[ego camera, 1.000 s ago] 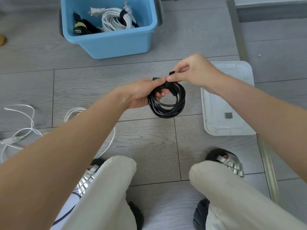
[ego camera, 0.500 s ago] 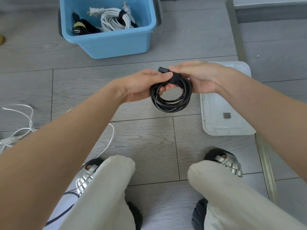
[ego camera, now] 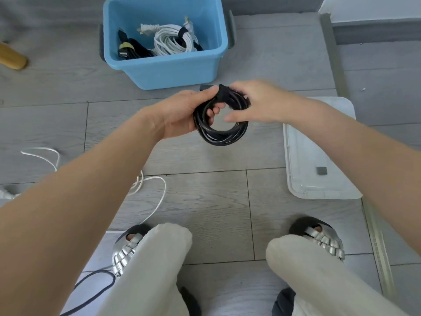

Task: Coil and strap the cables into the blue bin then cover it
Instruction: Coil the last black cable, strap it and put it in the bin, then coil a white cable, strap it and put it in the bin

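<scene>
A coiled black cable [ego camera: 222, 134] hangs above the floor in front of the blue bin [ego camera: 173, 69]. My left hand [ego camera: 182, 112] grips the coil's left side, fingers through the loop and thumb on top. My right hand [ego camera: 257, 102] holds the coil's top right, where a black strap [ego camera: 222, 94] wraps round the strands. Inside the bin lie a strapped white cable coil [ego camera: 172, 41] and a black cable bundle [ego camera: 134, 50]. The bin's white lid [ego camera: 319, 156] lies upside down on the floor to the right.
Loose white cable [ego camera: 157, 192] trails on the floor at the left, and a dark cable [ego camera: 91, 290] runs near my left foot. A small dark piece [ego camera: 321, 170] sits on the lid. My knees and silver sandals fill the bottom. A wooden leg [ego camera: 11, 57] stands far left.
Both hands have carried the coil up toward the bin. My right hand has shifted from pinching the strap end above the coil to holding the coil's top right side.
</scene>
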A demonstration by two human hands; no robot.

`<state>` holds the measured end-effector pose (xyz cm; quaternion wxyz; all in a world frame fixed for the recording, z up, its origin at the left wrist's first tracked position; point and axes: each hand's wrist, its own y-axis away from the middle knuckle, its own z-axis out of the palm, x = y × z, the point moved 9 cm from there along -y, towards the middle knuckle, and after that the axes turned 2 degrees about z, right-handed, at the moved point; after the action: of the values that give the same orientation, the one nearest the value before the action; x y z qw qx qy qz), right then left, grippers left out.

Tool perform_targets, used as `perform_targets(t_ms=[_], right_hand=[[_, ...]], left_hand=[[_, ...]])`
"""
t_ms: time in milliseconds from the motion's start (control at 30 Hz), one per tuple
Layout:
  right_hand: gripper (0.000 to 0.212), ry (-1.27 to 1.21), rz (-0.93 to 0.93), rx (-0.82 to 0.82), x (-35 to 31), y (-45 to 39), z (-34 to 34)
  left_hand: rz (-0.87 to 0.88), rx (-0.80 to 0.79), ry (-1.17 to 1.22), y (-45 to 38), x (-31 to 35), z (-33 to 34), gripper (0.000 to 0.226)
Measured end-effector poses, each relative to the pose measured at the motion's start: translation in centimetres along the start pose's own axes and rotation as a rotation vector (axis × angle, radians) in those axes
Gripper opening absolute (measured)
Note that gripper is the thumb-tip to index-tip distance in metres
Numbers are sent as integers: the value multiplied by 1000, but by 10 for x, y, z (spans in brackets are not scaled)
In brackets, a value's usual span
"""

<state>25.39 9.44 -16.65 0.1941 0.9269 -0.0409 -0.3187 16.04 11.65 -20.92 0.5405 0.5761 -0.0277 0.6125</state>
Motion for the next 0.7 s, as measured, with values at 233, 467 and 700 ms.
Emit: perform_targets(t_ms=[233,467,700], right_hand=[[32,-230,155,416,-17,-30,-54],[23,-701,379,665,-15,-89,-80],[38,-265,502,461,-23,-121,-64]], left_hand=[[254,318,97,20,58,-64,25],[301,612,71,53,69,-119,10],[247,587,-65,60,54,-127,18]])
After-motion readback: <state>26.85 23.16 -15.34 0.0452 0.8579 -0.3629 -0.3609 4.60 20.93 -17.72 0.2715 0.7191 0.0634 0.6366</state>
